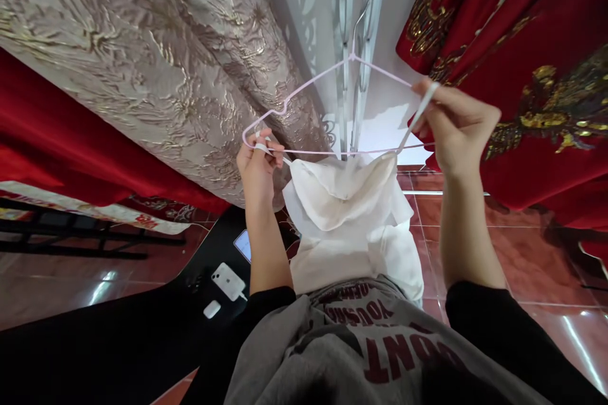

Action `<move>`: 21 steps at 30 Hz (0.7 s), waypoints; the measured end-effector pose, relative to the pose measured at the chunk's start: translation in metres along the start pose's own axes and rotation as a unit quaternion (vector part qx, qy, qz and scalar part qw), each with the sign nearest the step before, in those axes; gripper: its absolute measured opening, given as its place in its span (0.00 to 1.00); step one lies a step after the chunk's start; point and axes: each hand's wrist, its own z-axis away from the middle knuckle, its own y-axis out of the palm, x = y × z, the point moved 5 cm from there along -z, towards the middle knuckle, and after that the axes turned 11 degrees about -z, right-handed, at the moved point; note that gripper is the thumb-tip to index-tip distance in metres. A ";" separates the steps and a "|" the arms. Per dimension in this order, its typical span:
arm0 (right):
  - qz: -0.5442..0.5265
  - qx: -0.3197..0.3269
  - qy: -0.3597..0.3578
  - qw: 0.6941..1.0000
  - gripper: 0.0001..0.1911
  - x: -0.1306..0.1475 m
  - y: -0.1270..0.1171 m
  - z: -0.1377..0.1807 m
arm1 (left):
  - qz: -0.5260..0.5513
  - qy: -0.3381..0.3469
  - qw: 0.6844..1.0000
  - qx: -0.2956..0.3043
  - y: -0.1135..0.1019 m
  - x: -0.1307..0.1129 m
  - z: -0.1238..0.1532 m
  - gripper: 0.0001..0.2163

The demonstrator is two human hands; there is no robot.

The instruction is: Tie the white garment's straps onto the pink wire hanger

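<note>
L hand [255,168]: fingers closed on lt-pink hanger [316,80] at its L corner, L strap [287,161] of white strappy garment [327,253] at same fingers. R hand [458,130]: fingers pinch R strap [415,119], pulled taut nr hanger's R side. Garment hangs below & btwn both sets of fingers; hook [365,9] above, btwn. White phone [228,281] on blk worktop [156,310], below L fingers.

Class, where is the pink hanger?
In the head view's upper middle, the pink hanger is between the left hand and right hand, just above the white garment.
</note>
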 end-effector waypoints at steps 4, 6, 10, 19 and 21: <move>-0.008 -0.191 -0.093 0.977 0.22 -0.035 -0.040 -0.010 | -0.011 -0.024 1.000 0.004 0.000 0.001 -0.002 0.07; 0.000 -0.240 -0.103 0.965 0.25 -0.055 -0.064 0.001 | -0.002 -0.023 1.000 0.002 0.001 0.002 0.000 0.07; -0.068 -0.308 -0.058 0.947 0.19 -0.066 -0.094 0.049 | 0.030 -0.032 0.999 0.007 0.005 0.009 0.007 0.08; 0.043 0.144 -0.063 0.987 0.19 -0.021 0.044 0.061 | 0.098 -0.075 0.992 0.030 0.020 0.049 0.035 0.18; 0.097 0.191 -0.051 0.975 0.23 -0.037 0.067 0.054 | 0.091 -0.068 0.993 0.019 0.017 0.053 0.040 0.20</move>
